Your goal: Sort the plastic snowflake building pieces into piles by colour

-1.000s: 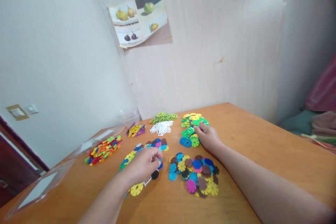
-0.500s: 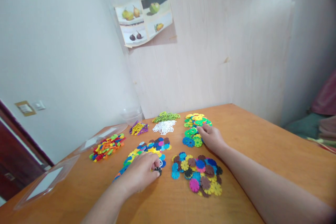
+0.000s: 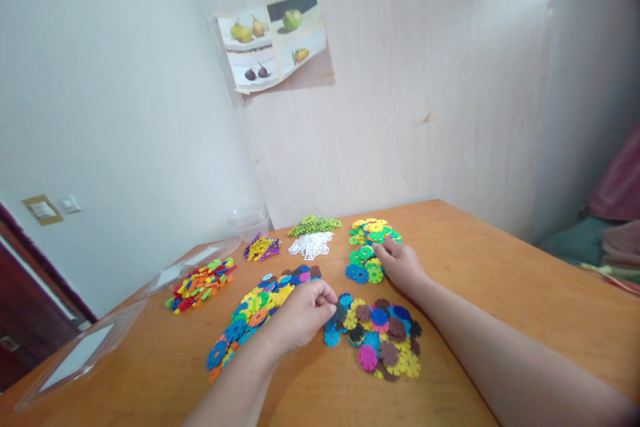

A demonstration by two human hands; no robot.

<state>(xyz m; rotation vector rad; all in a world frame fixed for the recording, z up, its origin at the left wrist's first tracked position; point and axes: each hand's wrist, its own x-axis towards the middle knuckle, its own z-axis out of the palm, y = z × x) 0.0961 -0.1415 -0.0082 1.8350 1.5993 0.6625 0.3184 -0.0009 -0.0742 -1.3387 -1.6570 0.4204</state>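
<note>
My left hand (image 3: pixel 306 313) pinches a black notched plastic disc (image 3: pixel 341 313) at the left edge of a pile of notched discs (image 3: pixel 388 352) in brown, yellow, blue, pink and black. Left of that hand spreads another mixed disc pile (image 3: pixel 257 315), partly covered by the wrist and forearm. My right hand (image 3: pixel 399 263) rests with curled fingers beside green and blue flower-shaped discs (image 3: pixel 367 263). Whatever its fingertips hold is hidden. Just beyond them lies a heap of yellow and green flower-shaped discs (image 3: pixel 374 229).
White pieces (image 3: pixel 311 246), green pieces (image 3: pixel 315 225), purple and yellow pieces (image 3: pixel 261 247) and multicoloured bricks (image 3: pixel 201 285) lie in separate heaps. A clear tub (image 3: pixel 250 221) stands at the back; clear lids (image 3: pixel 123 320) lie along the left table edge (image 3: pixel 85 323).
My left hand has carried the black disc rightward, from the left disc pile to the right one. My right hand stays by the green discs. The view has shifted slightly.
</note>
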